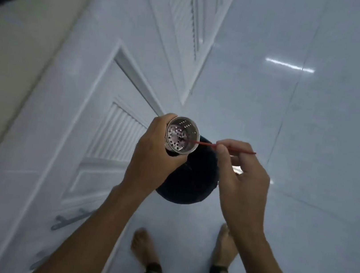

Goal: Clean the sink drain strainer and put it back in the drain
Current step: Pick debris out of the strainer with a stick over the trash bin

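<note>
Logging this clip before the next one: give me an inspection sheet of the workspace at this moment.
Surface: glossy pale tiled floor.
Job's things: perforated metal strainer, residue on its bottom; thin red stick poked into it.
Clutter: dark round bin below the strainer.
Hands: left hand grips the strainer; right hand pinches the stick.
Cables: nothing seen.
Surroundings: white louvred door at left; bare feet on the floor.
</note>
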The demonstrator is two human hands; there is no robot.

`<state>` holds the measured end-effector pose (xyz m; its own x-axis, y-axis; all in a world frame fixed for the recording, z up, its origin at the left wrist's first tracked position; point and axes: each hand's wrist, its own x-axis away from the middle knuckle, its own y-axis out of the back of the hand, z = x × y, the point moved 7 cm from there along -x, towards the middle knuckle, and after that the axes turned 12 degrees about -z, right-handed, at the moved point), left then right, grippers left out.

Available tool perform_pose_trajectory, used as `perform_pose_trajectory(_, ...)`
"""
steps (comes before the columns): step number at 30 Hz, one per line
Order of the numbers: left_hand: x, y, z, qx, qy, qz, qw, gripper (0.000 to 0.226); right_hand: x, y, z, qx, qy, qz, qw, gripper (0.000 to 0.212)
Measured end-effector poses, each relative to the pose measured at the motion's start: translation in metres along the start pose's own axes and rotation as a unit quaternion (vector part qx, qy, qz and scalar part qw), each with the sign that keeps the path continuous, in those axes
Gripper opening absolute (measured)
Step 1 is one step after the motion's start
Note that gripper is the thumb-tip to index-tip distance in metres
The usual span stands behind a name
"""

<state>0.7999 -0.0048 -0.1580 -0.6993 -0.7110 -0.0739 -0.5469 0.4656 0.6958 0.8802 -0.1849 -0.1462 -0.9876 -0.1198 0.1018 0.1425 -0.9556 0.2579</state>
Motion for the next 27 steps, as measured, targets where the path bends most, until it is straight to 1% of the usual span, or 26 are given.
perform_pose_trajectory(3, 0.01, -0.062, 0.069, -0.04, -0.006, 0.044, 0.998, 0.078, 0.008, -0.021, -0.092, 0.025, -0.029, -0.026, 0.999, 0.009)
perform_pose_trajectory(6, 0.021, -0.11, 0.13, -0.055, -0.011, 0.075, 0.996, 0.078, 0.018, -0.053, -0.172, 0.049, -0.031, -0.018, 0.998, 0.009)
perform_pose_trajectory(9, 0.035, -0.145, 0.181, -0.065, -0.009, 0.1, 0.993, 0.079, 0.023, -0.08, -0.239, 0.084, -0.036, -0.025, 0.995, 0.011)
perform_pose_trajectory(11, 0.046, -0.159, 0.209, -0.076, 0.001, 0.115, 0.99, 0.078, 0.027, -0.089, -0.271, 0.095, -0.039, -0.033, 0.994, 0.012)
perform_pose_trajectory(14, 0.058, -0.173, 0.234, -0.086, 0.007, 0.134, 0.987, 0.078, 0.041, -0.103, -0.296, 0.103, -0.021, -0.004, 0.994, 0.014)
perform_pose_trajectory(16, 0.062, -0.179, 0.241, -0.089, 0.006, 0.139, 0.986, 0.077, 0.051, -0.108, -0.307, 0.126, -0.019, 0.015, 0.992, 0.015)
perform_pose_trajectory(18, 0.063, -0.181, 0.244, -0.089, 0.008, 0.141, 0.986, 0.077, 0.054, -0.107, -0.316, 0.148, -0.036, 0.002, 0.988, 0.017)
perform_pose_trajectory(20, 0.063, -0.181, 0.245, -0.095, 0.015, 0.149, 0.984, 0.08, 0.053, -0.105, -0.319, 0.138, -0.052, -0.015, 0.989, 0.017)
perform_pose_trajectory(23, 0.062, -0.18, 0.245, -0.094, 0.036, 0.162, 0.982, 0.086, 0.056, -0.116, -0.306, 0.122, -0.028, 0.002, 0.992, 0.016)
perform_pose_trajectory(25, 0.062, -0.178, 0.243, -0.091, 0.039, 0.162, 0.982, 0.082, 0.054, -0.121, -0.304, 0.134, -0.029, -0.002, 0.991, 0.017)
perform_pose_trajectory(27, 0.061, -0.176, 0.241, -0.096, 0.031, 0.162, 0.982, 0.076, 0.047, -0.119, -0.309, 0.136, -0.059, -0.022, 0.989, 0.019)
